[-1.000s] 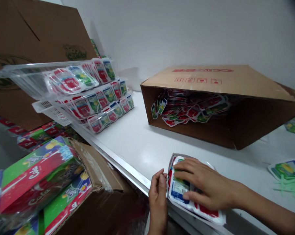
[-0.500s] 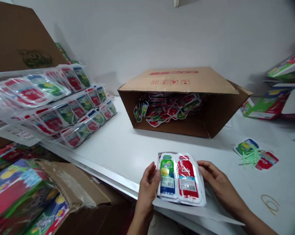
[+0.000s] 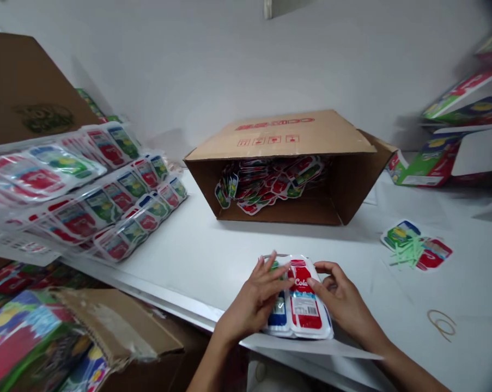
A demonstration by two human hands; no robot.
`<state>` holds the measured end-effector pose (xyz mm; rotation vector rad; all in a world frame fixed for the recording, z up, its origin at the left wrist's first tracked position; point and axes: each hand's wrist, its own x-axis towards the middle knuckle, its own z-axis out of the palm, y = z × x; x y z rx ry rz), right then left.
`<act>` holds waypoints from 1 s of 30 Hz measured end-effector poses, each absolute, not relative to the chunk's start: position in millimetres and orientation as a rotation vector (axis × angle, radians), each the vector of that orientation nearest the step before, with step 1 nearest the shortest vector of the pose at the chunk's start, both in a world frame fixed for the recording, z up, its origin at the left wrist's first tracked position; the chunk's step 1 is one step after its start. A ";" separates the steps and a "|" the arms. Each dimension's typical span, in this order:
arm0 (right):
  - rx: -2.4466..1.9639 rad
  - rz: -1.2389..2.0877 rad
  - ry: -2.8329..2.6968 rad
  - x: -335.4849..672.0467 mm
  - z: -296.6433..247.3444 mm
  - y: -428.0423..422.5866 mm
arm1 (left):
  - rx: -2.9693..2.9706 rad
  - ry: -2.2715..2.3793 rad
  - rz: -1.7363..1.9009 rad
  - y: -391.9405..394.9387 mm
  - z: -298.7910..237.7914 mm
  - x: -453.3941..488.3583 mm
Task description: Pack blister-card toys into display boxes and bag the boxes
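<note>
A small stack of clear packets printed with a green bottle and a red cola bottle lies on the white table near its front edge. My left hand rests flat on the green side, fingers spread over it. My right hand grips the stack's right edge, thumb and fingers curled around the red side. A white sheet lies under the stack.
A cardboard box on its side holds many more packets behind the stack. Tilted plastic trays of packets stand at the left. A loose packet with green strips and rubber bands lie at the right. Printed cartons sit far right.
My left hand moved from the stack's left edge onto its top, covering the green bottle. My right hand closed in over the right edge. The view shifted slightly rightward.
</note>
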<state>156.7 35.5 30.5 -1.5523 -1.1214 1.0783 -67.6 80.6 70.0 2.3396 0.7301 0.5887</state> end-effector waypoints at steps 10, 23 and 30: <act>-1.340 0.858 -1.673 168.7 43.3 29.4 | 2.303 0.693 0.692 79.2 67.4 -63.3; -1.214 0.816 -2.001 184.9 46.6 12.4 | 2.164 1.087 1.082 60.1 56.8 -67.4; -1.162 0.950 -2.246 206.3 59.8 -5.0 | 2.118 1.101 0.996 57.5 57.4 -72.7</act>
